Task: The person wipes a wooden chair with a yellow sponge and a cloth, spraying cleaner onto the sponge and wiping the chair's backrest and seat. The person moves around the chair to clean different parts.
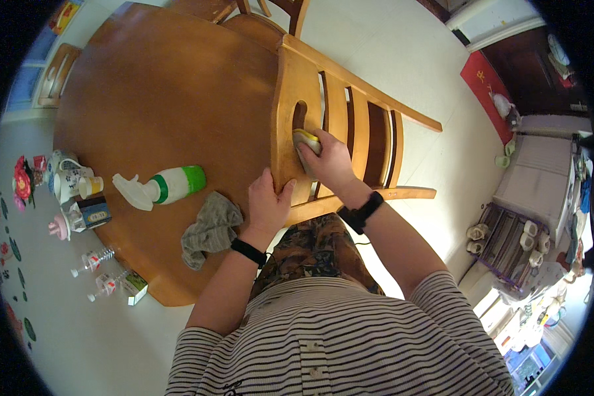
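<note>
Before me a wooden chair stands with its slatted back against the edge of the brown table. My right hand grips a grey-and-yellow sponge, pressed to the chair's top rail just below its oval hand slot. With fingers over the rail's outer edge and thumb on its face, my left hand holds the chair back. Left of that hand, a crumpled grey cloth lies on the tabletop. Farther left, a white-and-green spray bottle rests on its side.
Along the table's left edge are a mug, a paper cup, a dark box and plastic bottles. Another wooden chair stands beyond. A shoe rack is at the right by a pale cabinet.
</note>
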`<state>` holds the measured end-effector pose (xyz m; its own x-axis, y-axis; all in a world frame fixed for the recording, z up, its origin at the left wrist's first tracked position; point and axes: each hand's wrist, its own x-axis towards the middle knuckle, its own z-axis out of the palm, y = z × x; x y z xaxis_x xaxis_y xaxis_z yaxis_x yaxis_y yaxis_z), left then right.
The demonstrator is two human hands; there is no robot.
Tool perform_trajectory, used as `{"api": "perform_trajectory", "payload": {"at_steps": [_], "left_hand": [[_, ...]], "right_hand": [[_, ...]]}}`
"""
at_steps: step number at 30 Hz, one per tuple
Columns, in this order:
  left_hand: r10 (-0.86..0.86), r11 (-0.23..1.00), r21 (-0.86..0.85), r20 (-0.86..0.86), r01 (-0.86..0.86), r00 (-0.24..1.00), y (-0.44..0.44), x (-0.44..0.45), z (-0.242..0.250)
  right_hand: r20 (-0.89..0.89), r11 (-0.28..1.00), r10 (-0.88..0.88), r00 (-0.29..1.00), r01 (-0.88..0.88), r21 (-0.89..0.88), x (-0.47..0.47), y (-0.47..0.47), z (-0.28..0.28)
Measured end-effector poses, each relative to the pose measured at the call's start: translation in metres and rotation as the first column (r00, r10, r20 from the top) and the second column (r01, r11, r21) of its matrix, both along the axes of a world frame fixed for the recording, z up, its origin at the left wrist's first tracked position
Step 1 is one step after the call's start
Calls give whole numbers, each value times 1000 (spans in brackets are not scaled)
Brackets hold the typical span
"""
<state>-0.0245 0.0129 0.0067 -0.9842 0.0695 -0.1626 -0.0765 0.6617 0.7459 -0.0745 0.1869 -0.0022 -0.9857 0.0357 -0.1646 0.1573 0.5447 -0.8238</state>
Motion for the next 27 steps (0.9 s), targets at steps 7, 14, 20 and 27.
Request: {"api": "perform_trajectory", "payload": {"at_steps": [7,14,20,27], "left_hand": [[2,995,-101,1,-2,1000,2,4,11],[8,992,-126,36,-3,999,2,6,22],[73,990,-117,-43,-77,996,5,10,16],[31,995,-93,-9,-32,999,5,14,7]], "right_hand": [[144,895,-8,990,-57,443,-61,-25,18],[159,946,-130,979,74,317,-43,-30,26],[-8,861,78,997,-63,504,-33,-25,19],[112,917,-187,976,132,376,-71,-24,10]]}}
